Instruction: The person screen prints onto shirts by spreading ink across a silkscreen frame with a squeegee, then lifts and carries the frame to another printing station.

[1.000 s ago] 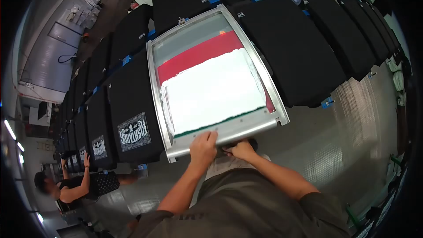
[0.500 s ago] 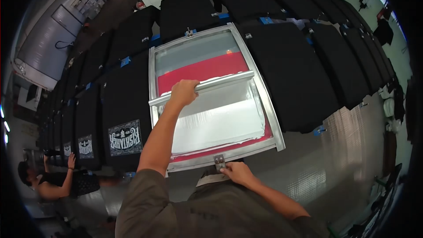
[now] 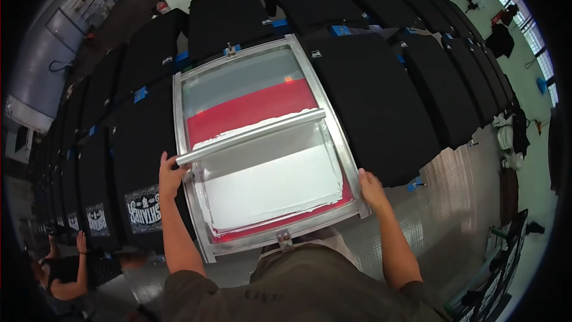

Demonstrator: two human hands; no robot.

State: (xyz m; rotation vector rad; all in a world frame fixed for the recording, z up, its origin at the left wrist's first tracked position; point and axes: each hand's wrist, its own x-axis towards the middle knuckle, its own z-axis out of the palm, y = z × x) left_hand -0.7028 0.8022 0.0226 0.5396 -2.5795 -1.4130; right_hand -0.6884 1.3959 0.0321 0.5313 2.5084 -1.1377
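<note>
1. The fingers [image 3: 164, 158] of the left hand [image 3: 170, 185] were partly spread at the left rail [image 3: 198, 211] of the screen frame [image 3: 325, 219], toward 9 o'clock from its middle, just beside the end of the metal bar [image 3: 250, 137]; whether they grasped rail or bar, I could not tell.

2. The right hand [image 3: 373, 191] met the right rail [image 3: 350, 170] toward 4 o'clock, thumb uppermost; its other fingers were hidden, so I could not tell whether they were clenched on it.

3. The screen frame lay between both hands, its clamp [image 3: 285, 240] at 6 o'clock.

4. The left hand sat slightly farther up than the right. Good control seemed to call for even pressure on both rails, lest the frame twist.

5. The metal bar slanted from 9 o'clock to 2 o'clock, apparently loose; a tilt could have sent it sliding.

6. The white layer [image 3: 268, 185], probably ink, spread below the bar, and the red band [image 3: 256, 109] ran toward 12 o'clock. Fingers belonged on the outer rails, clear of both.

7. The printed black panel [image 3: 142, 209] lay toward 8 o'clock, the plain black panel [image 3: 372, 107] toward 2 o'clock; a sideways nudge might have smeared the print.
</note>
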